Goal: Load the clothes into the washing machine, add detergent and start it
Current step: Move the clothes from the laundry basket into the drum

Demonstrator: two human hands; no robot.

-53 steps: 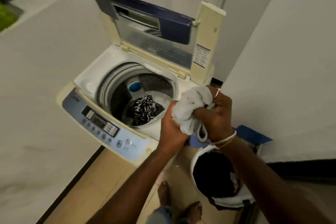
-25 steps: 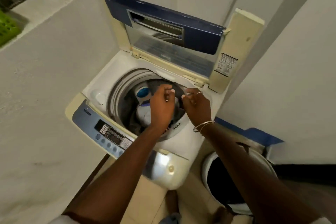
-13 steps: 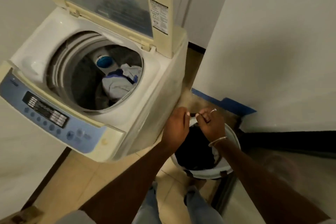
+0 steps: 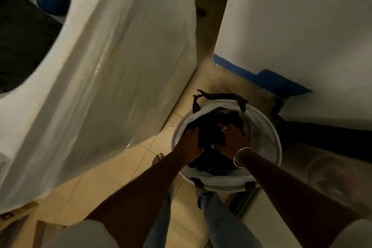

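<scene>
Both hands are down inside the white laundry basket (image 4: 261, 141). The left hand (image 4: 190, 144) and the right hand (image 4: 229, 139) each have the fingers curled into a dark garment (image 4: 209, 133), which is bunched between and under them. The washing machine (image 4: 120, 66) stands just beside the basket, beyond the left fingers.

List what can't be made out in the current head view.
- Washing machine drum: cut off by the left edge, dark and motion-blurred, so the load is unreadable.
- Control panel, lid: outside the frame.
- Dark clothes in the basket: too dark to count pieces.
- Left hand fingertips: buried in the cloth.
- Clear container, lower right: blurred, contents unclear.
</scene>
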